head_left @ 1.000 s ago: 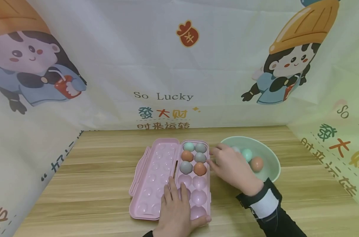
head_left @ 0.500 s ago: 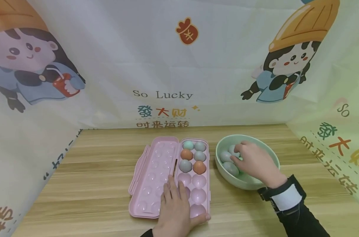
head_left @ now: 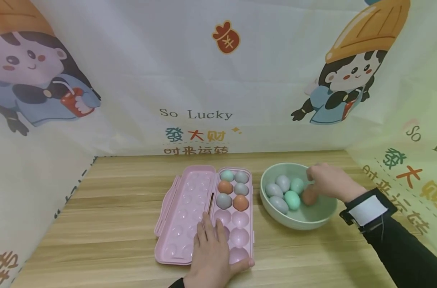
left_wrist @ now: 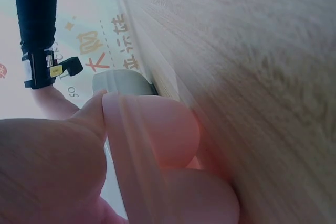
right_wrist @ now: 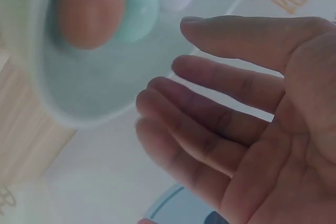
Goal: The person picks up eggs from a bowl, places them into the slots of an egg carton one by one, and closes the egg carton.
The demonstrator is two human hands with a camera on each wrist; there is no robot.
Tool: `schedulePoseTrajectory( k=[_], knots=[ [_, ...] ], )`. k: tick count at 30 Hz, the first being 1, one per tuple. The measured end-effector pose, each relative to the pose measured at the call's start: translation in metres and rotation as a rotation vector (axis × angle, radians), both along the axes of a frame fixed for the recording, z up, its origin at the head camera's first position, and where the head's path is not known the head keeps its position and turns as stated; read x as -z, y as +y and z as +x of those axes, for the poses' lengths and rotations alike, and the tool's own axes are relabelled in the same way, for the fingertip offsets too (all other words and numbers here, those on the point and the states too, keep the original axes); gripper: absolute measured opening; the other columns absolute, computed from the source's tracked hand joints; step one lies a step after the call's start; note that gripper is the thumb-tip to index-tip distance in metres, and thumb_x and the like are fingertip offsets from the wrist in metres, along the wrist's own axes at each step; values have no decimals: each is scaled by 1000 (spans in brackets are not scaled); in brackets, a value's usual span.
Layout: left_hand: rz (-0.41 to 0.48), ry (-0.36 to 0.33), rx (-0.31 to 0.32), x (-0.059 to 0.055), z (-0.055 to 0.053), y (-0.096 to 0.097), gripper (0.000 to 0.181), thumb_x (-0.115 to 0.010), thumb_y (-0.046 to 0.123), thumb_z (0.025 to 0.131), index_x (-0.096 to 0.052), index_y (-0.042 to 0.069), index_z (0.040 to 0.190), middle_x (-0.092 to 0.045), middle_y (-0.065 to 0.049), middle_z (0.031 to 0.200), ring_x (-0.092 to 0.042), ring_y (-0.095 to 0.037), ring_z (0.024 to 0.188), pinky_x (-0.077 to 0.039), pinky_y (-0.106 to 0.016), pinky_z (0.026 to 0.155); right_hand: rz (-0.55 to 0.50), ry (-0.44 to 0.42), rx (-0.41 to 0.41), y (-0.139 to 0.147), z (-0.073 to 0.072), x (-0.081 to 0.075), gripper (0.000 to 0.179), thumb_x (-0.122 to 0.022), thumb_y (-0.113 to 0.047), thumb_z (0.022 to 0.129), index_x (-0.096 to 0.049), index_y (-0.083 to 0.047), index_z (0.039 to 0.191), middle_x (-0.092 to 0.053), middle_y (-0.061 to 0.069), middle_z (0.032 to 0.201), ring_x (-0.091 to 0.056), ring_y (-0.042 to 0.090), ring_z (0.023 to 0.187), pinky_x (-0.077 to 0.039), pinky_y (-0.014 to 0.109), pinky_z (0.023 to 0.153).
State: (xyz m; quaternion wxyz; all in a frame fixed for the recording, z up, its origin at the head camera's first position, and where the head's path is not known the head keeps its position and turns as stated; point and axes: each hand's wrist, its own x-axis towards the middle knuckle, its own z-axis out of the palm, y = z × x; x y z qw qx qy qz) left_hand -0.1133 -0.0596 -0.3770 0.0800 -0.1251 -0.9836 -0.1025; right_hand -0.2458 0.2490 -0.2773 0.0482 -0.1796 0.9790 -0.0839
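Note:
My left hand (head_left: 212,254) rests with fingers extended on the near end of an open pink egg carton (head_left: 184,200), its thumb along the front right corner. Grey, mint and brown eggs fill the far cups, among them a brown egg (head_left: 241,203); bare cups lie nearer me. My right hand (head_left: 328,182) is over the right side of a pale green bowl (head_left: 299,225), close to another brown egg (head_left: 309,197). In the right wrist view its fingers are loosely bent with nothing between them, apart from that egg. Grey eggs (head_left: 277,205) and mint eggs (head_left: 292,200) share the bowl.
Wood-grain tabletop (head_left: 114,220) surrounds the carton and bowl. A printed cloth (head_left: 143,80) with cartoon figures and lettering stands behind and at both sides. The carton's outer flap (head_left: 167,204) sticks out on the left.
My right hand has moved right, from beside the carton's right edge, across the bowl, to its right side, uncovering the grey and mint eggs. The left hand stays on the carton.

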Motion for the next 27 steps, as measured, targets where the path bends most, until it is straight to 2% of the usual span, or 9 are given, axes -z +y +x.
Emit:
schedulePoseTrajectory(
  k=[2,7,11,15,18,23,27],
  knots=[
    [5,4,1,0,0,0,123,-54,84,64,-36,-13,138,-16,-41,143,-28,-54,126,-33,-55,97,2,-26,-23,2,-4,-1,30,-78,-22,61,-51,-12,65,-38,0,65,-39,15,59,-30,27,49],
    [2,15,0,1,-1,-1,122,-55,83,64,-36,-12,138,-16,-41,143,-29,-54,126,-33,-55,96,43,-68,-124,0,-9,0,23,-74,-16,62,-52,-11,64,-34,-3,61,-35,13,55,-27,26,48],
    [-3,20,-1,1,-1,0,122,-55,84,64,-37,-12,138,-17,-41,143,-29,-54,126,-33,-55,96,62,-136,-187,-1,-12,5,15,-68,-9,67,-53,-11,66,-35,-5,59,-34,10,52,-29,23,47],
    [3,9,0,1,-1,0,122,-55,83,64,-36,-12,138,-16,-41,143,-28,-55,126,-32,-55,97,75,-179,-233,0,-14,13,17,-65,-3,72,-52,-11,67,-35,-6,59,-35,9,51,-32,22,47],
    [8,1,-1,1,-1,1,122,-55,83,65,-36,-12,139,-15,-41,143,-27,-55,127,-32,-55,98,119,-108,-289,0,-15,20,18,-65,-1,72,-52,-12,66,-37,-5,59,-36,9,52,-34,22,48],
    [17,2,-3,1,0,1,121,-56,82,65,-36,-12,139,-15,-41,143,-27,-55,127,-31,-55,98,196,71,-383,-1,-16,32,20,-68,-2,70,-52,-13,69,-41,-4,63,-37,12,57,-34,25,51],
    [14,6,2,1,0,1,122,-56,83,65,-36,-12,138,-15,-41,143,-27,-55,126,-32,-55,97,216,147,-428,-3,-14,39,27,-73,0,64,-50,-14,66,-41,-5,62,-36,12,57,-36,27,52]
  ],
)
